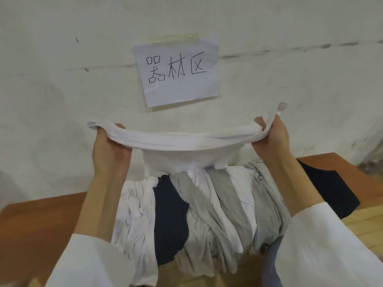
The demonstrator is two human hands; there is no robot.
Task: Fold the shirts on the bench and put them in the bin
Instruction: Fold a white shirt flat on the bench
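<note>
Both hands are raised over the desk (41, 224) with a white shirt (182, 141) stretched between them. The left hand (109, 150) has its fingers curled round one bunched end of the cloth, and the right hand (273, 137) grips the other end the same way, with a loose corner sticking up past its thumb. The shirt hangs in a shallow sag, and its lower part droops until it touches or nearly touches the pile (207, 204).

The pile, made of white, grey and dark shirts, lies crumpled across the middle of the desk from the far edge to the near edge. A dark shirt (327, 189) spreads out toward the right end. Above the desk, a paper sign (176, 73) is taped to the wall.

This looks like the start of a fold, with one shirt lifted clear and pulled taut but not yet laid flat or creased. The next move probably calls for a bare patch of desk, and the left end seems the likeliest. There the shirt can be spread out, its sides turned in, and then doubled over. The bin is not in view, so where the folded shirt must go cannot be told.
</note>
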